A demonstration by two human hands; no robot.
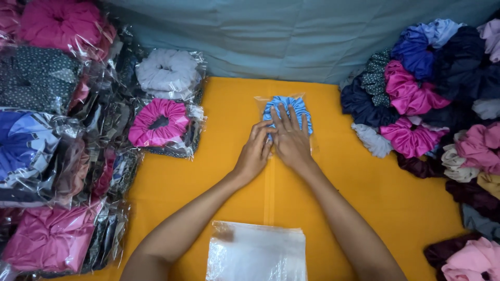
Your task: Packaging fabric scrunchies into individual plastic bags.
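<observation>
Step in hand, as I judge it: sealing or flattening the mouth of the small clear bag [286,115] that holds one light blue scrunchie [289,110], lying mid-table on the orange cloth [364,198], near the far edge. My right hand [290,139] lies flat, fingers spread, pressing down on bag and scrunchie; not clenched, nothing grasped. My left hand [255,152] touches the bag's near left edge, fingertips curled in against it; whether it pinches the flap I cannot tell.

Next move likely calls for running the fingers along the open edge while the right palm holds the bag flat, so no air or fabric gets trapped.

Counts: one bag under my hands; one stack of empty clear bags [256,253] close to me, sheets uncountable. Left: a heap of bagged scrunchies [57,156], with one pink [158,123] and one grey-white [167,73] standing clear, the rest overlapping. Right: a pile of loose scrunchies [442,104], well over a dozen, exact number unclear.
</observation>
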